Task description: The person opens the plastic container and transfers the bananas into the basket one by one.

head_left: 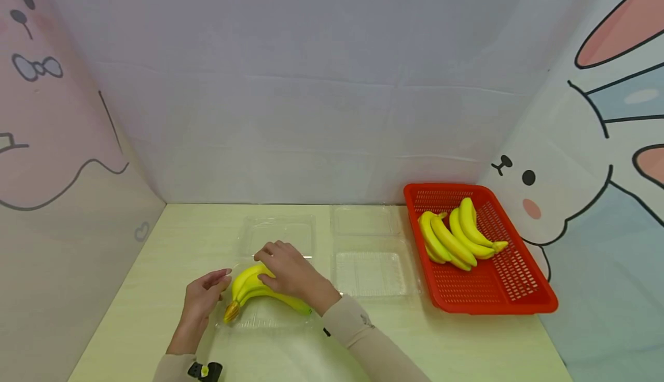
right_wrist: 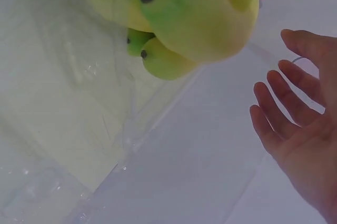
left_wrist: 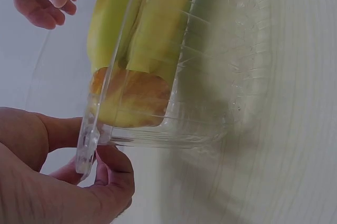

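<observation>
A bunch of yellow bananas (head_left: pixel 251 283) with a brown stem end lies in a clear plastic clamshell box (head_left: pixel 264 320). In the left wrist view, my left hand (left_wrist: pixel 68 176) pinches the rim of that box (left_wrist: pixel 210 134) at its corner, beside the stem end of the bananas (left_wrist: pixel 137 50). My right hand (head_left: pixel 293 272) hovers over the bananas in the head view. The right wrist view has the right hand (right_wrist: pixel 303 103) with fingers spread and relaxed, apart from the bananas' green-tipped ends (right_wrist: pixel 195 18). The box's lid (head_left: pixel 280 235) lies folded back behind.
To the right lies a second clear clamshell box (head_left: pixel 370 272) with its lid (head_left: pixel 365 220) back. A red plastic basket (head_left: pixel 467 304) at the right holds more bananas (head_left: pixel 451 244). Cloth walls (head_left: pixel 311 111) stand behind and at both sides of the pale table (head_left: pixel 140 290).
</observation>
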`<control>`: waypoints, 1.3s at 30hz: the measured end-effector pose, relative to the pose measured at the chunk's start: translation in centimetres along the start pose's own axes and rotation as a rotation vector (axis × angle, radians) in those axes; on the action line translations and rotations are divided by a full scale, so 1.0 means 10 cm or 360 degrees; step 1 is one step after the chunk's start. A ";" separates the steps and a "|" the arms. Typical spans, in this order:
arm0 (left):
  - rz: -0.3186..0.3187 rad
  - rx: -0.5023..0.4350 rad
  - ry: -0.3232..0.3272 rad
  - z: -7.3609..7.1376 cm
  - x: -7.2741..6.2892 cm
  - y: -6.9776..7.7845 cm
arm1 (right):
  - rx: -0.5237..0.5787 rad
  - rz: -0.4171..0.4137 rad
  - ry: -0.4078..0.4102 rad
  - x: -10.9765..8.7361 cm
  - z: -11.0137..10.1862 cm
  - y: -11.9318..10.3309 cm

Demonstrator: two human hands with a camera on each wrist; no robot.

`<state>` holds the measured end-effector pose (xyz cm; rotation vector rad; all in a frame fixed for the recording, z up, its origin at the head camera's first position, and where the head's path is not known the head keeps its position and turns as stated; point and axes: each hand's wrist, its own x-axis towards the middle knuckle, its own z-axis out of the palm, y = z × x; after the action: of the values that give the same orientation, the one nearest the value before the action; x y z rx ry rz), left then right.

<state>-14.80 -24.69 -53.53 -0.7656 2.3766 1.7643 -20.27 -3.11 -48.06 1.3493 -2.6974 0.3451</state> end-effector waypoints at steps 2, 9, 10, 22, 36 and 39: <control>0.0000 0.0001 -0.0002 0.00 0.00 0.00 | -0.0027 -0.0042 -0.0029 0.01 0.01 -0.03; 0.0015 -0.0005 -0.0022 0.00 0.00 -0.01 | -0.0068 -0.0135 -0.0170 0.07 0.03 -0.12; 0.0015 -0.0005 -0.0021 -0.01 0.00 -0.01 | -0.0076 -0.0151 -0.0184 0.07 0.03 -0.14; 0.0020 0.0003 -0.0002 -0.01 0.03 -0.07 | -0.0207 -0.0360 -0.0233 0.14 0.12 -0.29; 0.0048 -0.0016 -0.0013 0.01 0.05 -0.07 | -0.0298 -0.0476 -0.0255 0.18 0.21 -0.40; 0.0052 -0.0021 -0.0012 0.00 0.05 -0.08 | -0.0285 -0.0501 -0.0243 0.19 0.26 -0.43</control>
<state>-14.87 -24.96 -54.39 -0.7241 2.3883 1.7942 -17.99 -7.71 -49.54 1.7690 -2.4940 -0.0296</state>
